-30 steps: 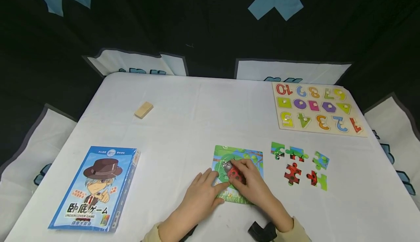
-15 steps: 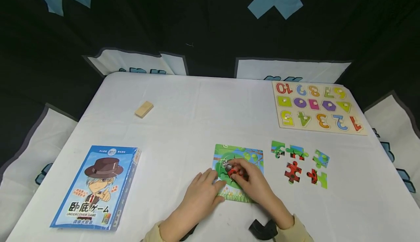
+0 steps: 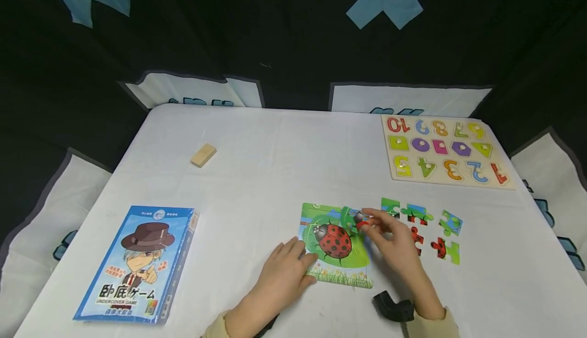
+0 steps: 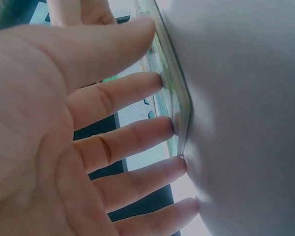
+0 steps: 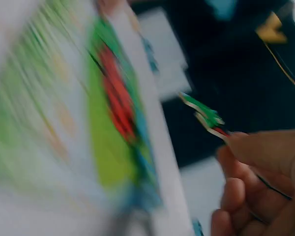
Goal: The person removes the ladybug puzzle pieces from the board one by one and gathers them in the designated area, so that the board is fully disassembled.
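Observation:
In the head view, a ladybug puzzle board (image 3: 318, 271) lies flat on the white table. My left hand (image 3: 285, 271) rests at its left edge; the left wrist view shows straight fingertips (image 4: 157, 125) touching the board's side. Thumb and forefinger of my right hand (image 3: 399, 241) pinch a green and red jigsaw piece (image 5: 206, 115), raised over the board's upper right corner. The ladybug picture shows uncovered on the board. Several loose jigsaw pieces (image 3: 446, 250) lie right of the board, one partly hidden by the right hand.
At the far right lies a wooden number board (image 3: 440, 159) with coloured shapes. A blue boxed game (image 3: 135, 261) is on the left, with a small wooden block (image 3: 203, 155) further back. Dark curtains hang behind the table (image 3: 257, 185).
The right hand has lifted the jigsaw piece off the middle of the ladybug picture and carried it to the right. My left hand stays at the board's edge.

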`<state>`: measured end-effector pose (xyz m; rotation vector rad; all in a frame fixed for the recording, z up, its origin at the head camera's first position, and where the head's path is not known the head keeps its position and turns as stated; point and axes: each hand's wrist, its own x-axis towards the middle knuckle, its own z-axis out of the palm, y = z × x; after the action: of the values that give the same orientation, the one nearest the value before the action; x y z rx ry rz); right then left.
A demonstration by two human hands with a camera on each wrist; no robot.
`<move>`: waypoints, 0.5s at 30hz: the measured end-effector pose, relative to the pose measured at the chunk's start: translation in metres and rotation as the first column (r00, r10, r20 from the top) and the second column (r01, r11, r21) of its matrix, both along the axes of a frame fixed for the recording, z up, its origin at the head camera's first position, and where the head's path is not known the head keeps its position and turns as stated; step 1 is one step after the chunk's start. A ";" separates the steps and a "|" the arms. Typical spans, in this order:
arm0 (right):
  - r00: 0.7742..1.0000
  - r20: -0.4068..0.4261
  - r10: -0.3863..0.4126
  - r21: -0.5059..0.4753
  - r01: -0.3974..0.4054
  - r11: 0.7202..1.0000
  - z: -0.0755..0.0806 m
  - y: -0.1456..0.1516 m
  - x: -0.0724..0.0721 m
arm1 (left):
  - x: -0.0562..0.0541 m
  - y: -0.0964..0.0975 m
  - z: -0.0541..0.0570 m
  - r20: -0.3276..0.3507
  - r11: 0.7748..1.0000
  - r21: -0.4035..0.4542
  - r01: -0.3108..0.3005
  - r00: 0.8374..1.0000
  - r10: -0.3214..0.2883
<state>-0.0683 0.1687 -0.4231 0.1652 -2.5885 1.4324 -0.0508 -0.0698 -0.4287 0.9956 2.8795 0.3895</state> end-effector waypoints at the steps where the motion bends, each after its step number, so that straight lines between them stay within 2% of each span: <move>1: 1.000 0.022 -0.017 0.013 0.017 1.000 -0.002 0.011 0.000 | 0.000 0.000 0.000 0.002 1.000 0.003 0.002 1.000 -0.002; 4: 0.991 0.130 -0.038 0.061 0.030 0.998 0.000 0.038 0.005 | 0.000 0.001 0.000 0.009 1.000 0.006 0.005 1.000 -0.005; 9: 0.955 0.296 -0.024 0.169 -0.028 0.985 -0.003 0.064 0.010 | 0.000 0.001 0.000 0.012 1.000 0.012 0.000 1.000 0.000; 12: 0.953 0.301 -0.027 0.207 -0.038 0.978 -0.004 0.067 0.010 | 0.000 0.000 0.000 0.013 1.000 0.019 -0.004 1.000 0.004; 15: 0.973 0.227 -0.052 0.261 -0.009 0.965 -0.004 0.064 0.009 | -0.001 0.000 -0.001 0.012 1.000 0.025 -0.005 1.000 0.005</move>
<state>-0.0589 0.2328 -0.4274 0.0024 -2.9534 1.1596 -0.0514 -0.0701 -0.4292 0.9867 2.8740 0.4306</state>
